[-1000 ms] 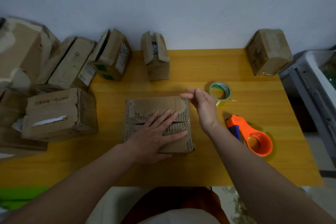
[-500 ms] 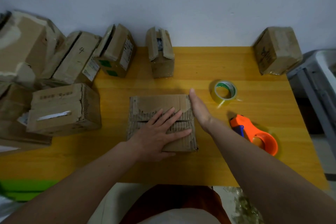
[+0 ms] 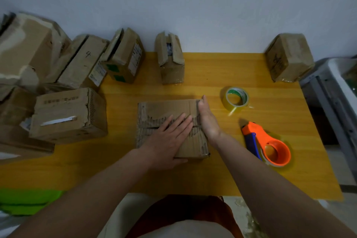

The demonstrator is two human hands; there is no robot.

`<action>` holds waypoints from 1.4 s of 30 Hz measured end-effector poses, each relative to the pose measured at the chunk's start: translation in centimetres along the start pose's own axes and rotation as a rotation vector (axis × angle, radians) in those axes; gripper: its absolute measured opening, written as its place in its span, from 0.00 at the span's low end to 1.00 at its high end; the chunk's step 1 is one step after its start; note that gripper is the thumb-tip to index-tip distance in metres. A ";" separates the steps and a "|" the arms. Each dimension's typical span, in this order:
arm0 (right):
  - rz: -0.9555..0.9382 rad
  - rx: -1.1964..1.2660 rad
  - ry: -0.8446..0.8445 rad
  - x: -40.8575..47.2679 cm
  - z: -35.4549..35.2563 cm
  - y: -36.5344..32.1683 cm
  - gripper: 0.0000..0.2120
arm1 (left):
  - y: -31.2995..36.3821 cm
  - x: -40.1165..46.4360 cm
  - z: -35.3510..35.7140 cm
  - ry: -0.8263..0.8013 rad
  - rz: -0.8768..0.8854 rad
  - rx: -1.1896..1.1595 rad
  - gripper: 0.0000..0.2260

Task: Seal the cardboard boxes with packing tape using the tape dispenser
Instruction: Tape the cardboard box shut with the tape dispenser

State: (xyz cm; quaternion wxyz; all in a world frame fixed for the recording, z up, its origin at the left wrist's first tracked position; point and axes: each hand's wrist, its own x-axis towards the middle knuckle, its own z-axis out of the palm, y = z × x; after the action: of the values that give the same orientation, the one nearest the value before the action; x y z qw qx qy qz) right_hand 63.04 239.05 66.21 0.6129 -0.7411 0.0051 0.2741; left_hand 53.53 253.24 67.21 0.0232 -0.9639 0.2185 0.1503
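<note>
Lying under flat left fingers [image 3: 179,121], box [image 3: 166,108] touches right hand [image 3: 207,120].

Bare forearms, no sleeves visible

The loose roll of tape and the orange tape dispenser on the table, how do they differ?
The roll of tape is a bare yellowish ring with a green and white core; the tape dispenser is orange plastic with a blue part along its handle. The roll stands tilted on edge, farther from the person; the dispenser lies flat, nearer. Both sit untouched on the table, right of the box under both hands.
</note>
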 end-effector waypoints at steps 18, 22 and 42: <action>-0.039 0.053 0.277 -6.8 0.1 3.7 0.27 | -0.1 -4.5 1.0 0.491 -0.921 -1.029 0.38; 0.018 0.271 0.109 -5.9 1.1 3.4 0.25 | -0.2 -4.9 2.5 0.433 -1.077 -1.647 0.25; -0.047 0.006 0.064 -5.4 -5.8 -3.4 0.26 | -0.1 -0.4 -6.1 0.430 -0.888 -1.873 0.24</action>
State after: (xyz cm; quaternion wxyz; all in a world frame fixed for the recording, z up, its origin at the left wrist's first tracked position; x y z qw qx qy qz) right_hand 61.98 232.81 72.07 0.6210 -0.7475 0.0079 0.2357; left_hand 54.88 252.81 73.12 -0.7156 -0.5969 -0.3572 0.0632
